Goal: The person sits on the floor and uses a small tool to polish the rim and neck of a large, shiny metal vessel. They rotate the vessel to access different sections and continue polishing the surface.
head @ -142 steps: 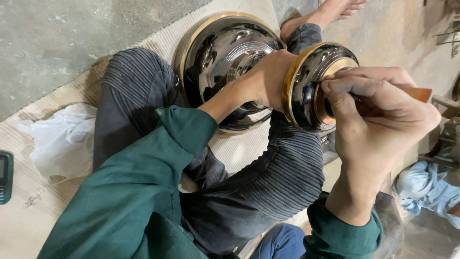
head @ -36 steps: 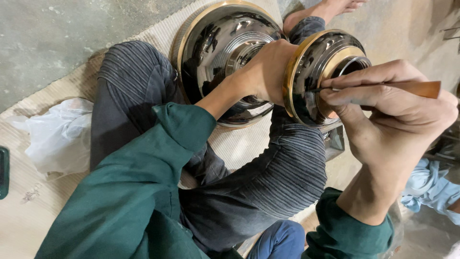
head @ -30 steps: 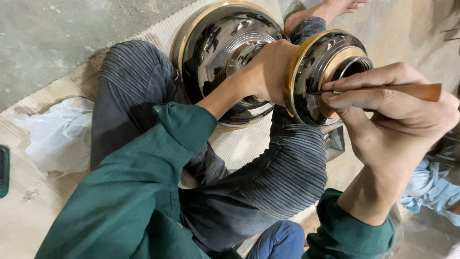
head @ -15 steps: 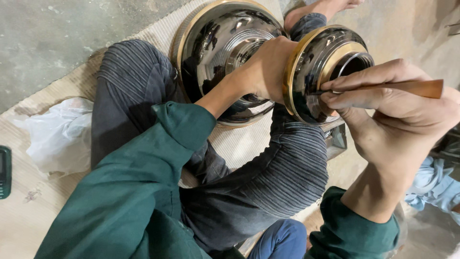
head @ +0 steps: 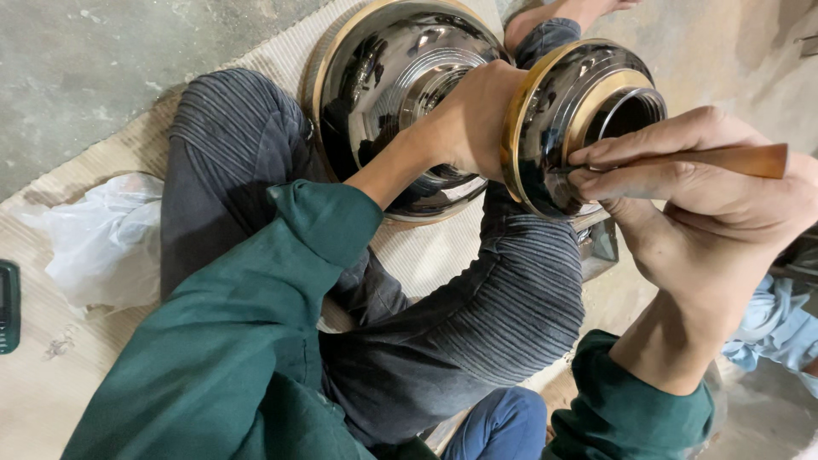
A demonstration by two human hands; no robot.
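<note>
A shiny dark metal vessel (head: 558,102) with brass rims rests over my lap, its wide bell end (head: 383,77) on the left and its neck opening facing right. My left hand (head: 473,119) wraps around the narrow waist between the two parts. My right hand (head: 699,213) pinches a wooden-handled tool (head: 733,159), whose tip touches the dark surface just below the brass neck ring. My legs in grey ribbed trousers are crossed beneath the vessel.
A crumpled white plastic bag (head: 106,243) lies on the woven mat (head: 51,375) at left. A green object (head: 8,307) sits at the left edge. Light blue cloth (head: 780,328) lies at right, a small metal block (head: 601,243) under the vessel, concrete floor beyond.
The vessel and both hands have stayed in nearly the same place. My right hand with the tool has shifted very slightly along the neck.
</note>
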